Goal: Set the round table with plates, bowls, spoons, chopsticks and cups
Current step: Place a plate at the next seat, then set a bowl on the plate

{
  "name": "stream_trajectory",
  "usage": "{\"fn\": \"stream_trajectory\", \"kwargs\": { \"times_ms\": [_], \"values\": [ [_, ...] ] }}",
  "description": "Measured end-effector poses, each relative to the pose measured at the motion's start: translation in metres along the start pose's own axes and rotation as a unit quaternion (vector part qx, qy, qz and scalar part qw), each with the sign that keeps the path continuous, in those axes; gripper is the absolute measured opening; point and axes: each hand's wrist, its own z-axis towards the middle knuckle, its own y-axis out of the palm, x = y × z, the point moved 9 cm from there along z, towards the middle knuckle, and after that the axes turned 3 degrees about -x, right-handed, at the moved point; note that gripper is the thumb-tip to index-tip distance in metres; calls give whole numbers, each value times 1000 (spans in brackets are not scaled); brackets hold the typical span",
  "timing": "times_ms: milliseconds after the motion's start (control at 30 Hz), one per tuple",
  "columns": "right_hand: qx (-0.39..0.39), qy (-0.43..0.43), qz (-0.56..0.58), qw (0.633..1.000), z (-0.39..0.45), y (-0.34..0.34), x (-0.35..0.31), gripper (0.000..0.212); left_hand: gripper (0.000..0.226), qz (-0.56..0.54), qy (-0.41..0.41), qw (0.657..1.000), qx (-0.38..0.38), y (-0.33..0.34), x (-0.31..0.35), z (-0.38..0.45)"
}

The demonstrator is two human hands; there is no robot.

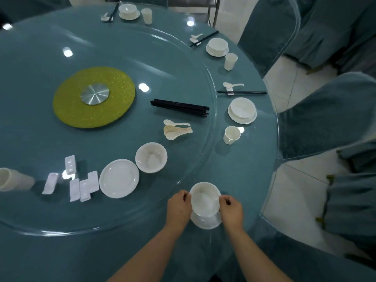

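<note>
Two hands are wrapped round one white bowl (pixel 205 199): the left hand (pixel 179 207) pinches its left rim, the right hand (pixel 232 209) its right rim, fingers curled onto it. It's held right over a small plate (pixel 205 221) at the round table's (pixel 244 171) near edge; touching or not can't be told

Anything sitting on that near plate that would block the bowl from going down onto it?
Nothing visible. Both hands, left hand and right hand, hold the bowl directly over the plate, whose visible rim is bare.
</note>
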Motion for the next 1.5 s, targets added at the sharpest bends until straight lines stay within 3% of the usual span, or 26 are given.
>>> {"fn": "stream_trajectory", "kwargs": {
  "times_ms": [1100,1333,1500],
  "values": [
    [47,-22,-6,999,-13,-4,41,18,19,-7,5,1000,9,24,-26,-2],
    [119,-49,9,992,-4,-15,13,24,15,-15,29,998,47,1,-17,7],
    [101,-101,0,990,13,4,-35,23,17,-1,71,995,67,-21,6,19]
  ]
}}
